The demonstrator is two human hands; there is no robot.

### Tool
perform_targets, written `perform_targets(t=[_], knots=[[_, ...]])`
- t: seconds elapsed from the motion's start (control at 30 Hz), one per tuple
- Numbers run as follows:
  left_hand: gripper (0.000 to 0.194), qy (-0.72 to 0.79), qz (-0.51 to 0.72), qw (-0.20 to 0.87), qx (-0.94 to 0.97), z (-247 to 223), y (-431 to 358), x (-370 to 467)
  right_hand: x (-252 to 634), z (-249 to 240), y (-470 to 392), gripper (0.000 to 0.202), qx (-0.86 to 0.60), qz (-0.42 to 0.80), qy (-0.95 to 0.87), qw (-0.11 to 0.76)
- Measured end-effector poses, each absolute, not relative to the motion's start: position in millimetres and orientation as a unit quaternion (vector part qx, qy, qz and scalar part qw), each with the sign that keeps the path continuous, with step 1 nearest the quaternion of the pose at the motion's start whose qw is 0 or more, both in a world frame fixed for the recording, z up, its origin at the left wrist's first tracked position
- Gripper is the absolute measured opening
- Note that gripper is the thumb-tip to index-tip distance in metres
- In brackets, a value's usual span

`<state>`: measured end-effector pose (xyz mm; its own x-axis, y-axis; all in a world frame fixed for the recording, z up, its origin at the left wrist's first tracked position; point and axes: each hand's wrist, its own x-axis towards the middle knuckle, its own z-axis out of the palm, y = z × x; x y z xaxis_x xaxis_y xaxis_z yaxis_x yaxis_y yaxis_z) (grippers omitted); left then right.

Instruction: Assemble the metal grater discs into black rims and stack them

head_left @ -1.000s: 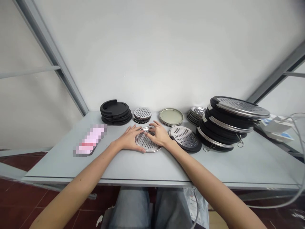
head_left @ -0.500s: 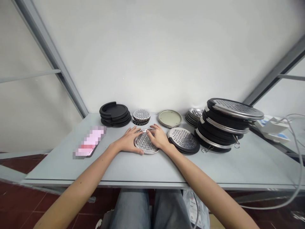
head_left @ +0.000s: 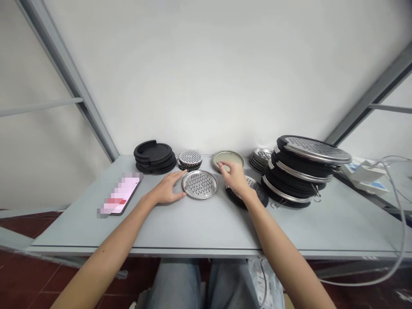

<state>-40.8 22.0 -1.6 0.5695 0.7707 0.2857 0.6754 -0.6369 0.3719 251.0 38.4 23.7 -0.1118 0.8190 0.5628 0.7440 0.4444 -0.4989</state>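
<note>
A round metal grater plate lies flat on the table in front of me, its raised holes facing up. My left hand is open at its left edge, thumb and fingers apart, holding nothing. My right hand hovers with bent fingers at the near edge of a stack of olive-coloured round discs; no object shows between its fingers. Partly beneath my right wrist lies a black ring holder with a perforated metal plate in it.
Black ring holders are stacked at the back left, beside small perforated discs. More metal plates stand behind a tall leaning pile of black-rimmed graters. A phone lies at left; a white cable hangs at right.
Both hands have come off the metal grater plate. My right hand has moved right to the olive discs, while my left has shifted slightly left.
</note>
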Motion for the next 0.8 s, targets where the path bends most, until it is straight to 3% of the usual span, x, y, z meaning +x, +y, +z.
perform_targets(t=[0.2, 0.37, 0.5, 0.7, 0.8], knots=[[0.076, 0.433, 0.220, 0.120, 0.866, -8, 20, -31, 271, 16, 49, 0.034, -0.633, 0.039, -0.725, 0.269], [0.070, 0.459, 0.218, 0.123, 0.853, -15, 20, -31, 279, 14, 58, 0.038, -0.632, 0.040, -0.711, 0.305], [0.065, 0.453, 0.223, 0.116, 0.855, -17, 23, -32, 296, 17, 85, 0.042, -0.680, -0.051, -0.661, 0.313], [0.060, 0.439, 0.227, 0.114, 0.862, -16, 25, -32, 323, 38, 126, 0.029, -0.753, -0.091, -0.641, 0.121], [0.057, 0.429, 0.232, 0.114, 0.866, -13, 23, -31, 323, 40, 131, 0.023, -0.790, -0.050, -0.605, 0.084]])
